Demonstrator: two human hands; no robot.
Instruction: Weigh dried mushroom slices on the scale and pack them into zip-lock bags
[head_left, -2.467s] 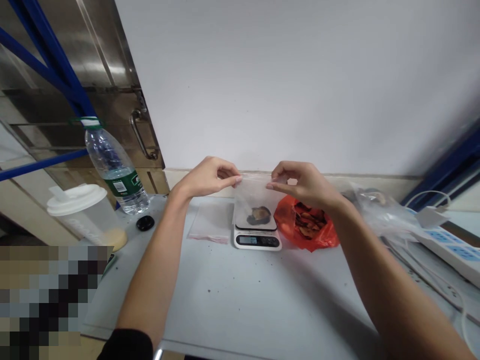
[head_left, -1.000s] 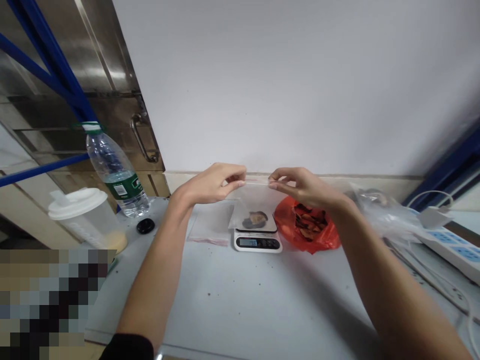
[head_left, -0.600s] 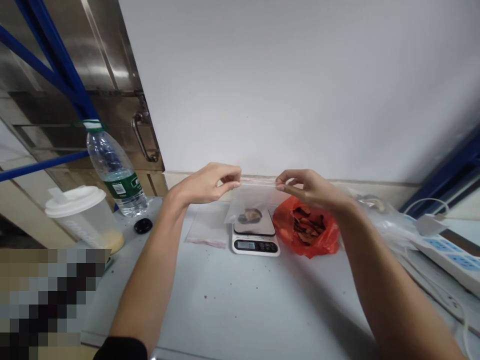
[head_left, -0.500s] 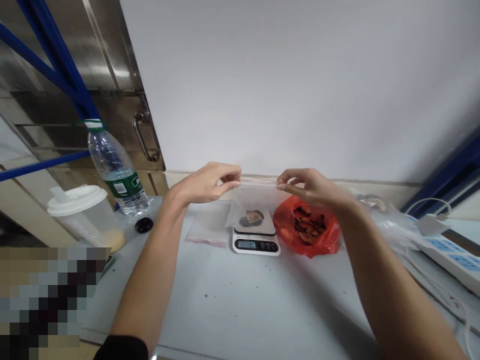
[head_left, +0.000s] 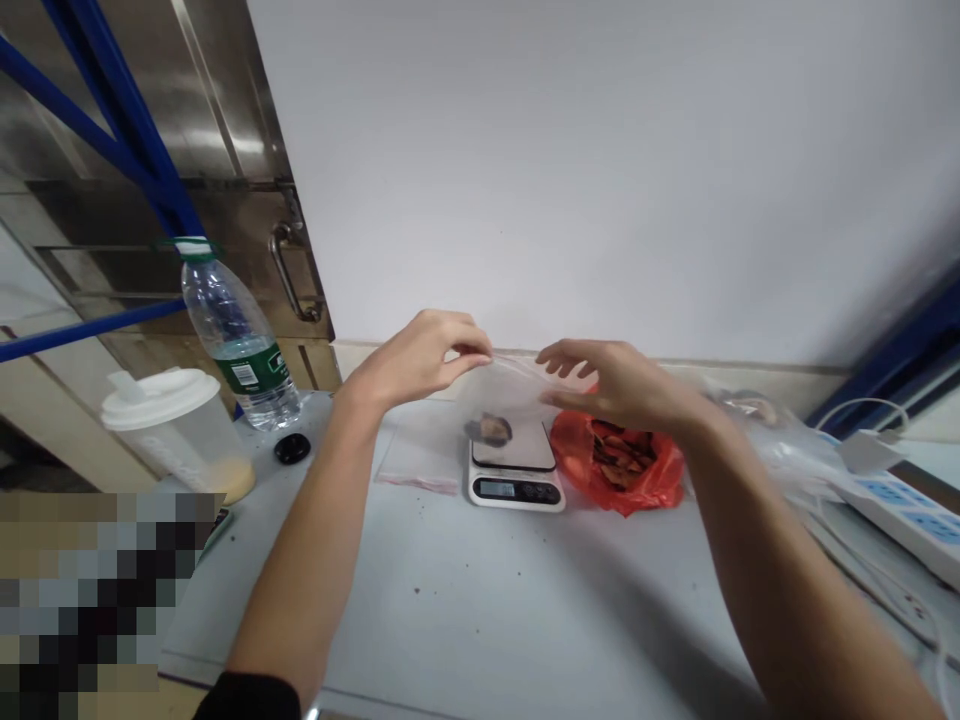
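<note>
- Head view, left hand [head_left: 427, 355]: fingers pinch the top edge of a clear bag [head_left: 517, 392].
- Right hand [head_left: 619, 383]: fingers spread beside the bag's other top corner; contact cannot be told.
- Clear bag: over the white scale [head_left: 517, 492], a dark dried piece [head_left: 493, 430] inside.
- Red bag [head_left: 579, 468] of dried slices: on the table [head_left: 465, 620], just beside the scale.

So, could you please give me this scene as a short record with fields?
Left hand: pinching top of clear zip bag
Right hand: fingers apart, close to that bag; contact unclear
Bag contents: dark-and-tan piece
Under bag: digital scale, reading illegible
Right of scale: red plastic bag with brown slices
Left of scale: at least one flat clear bag
Far left: water bottle, lidded cup
</note>
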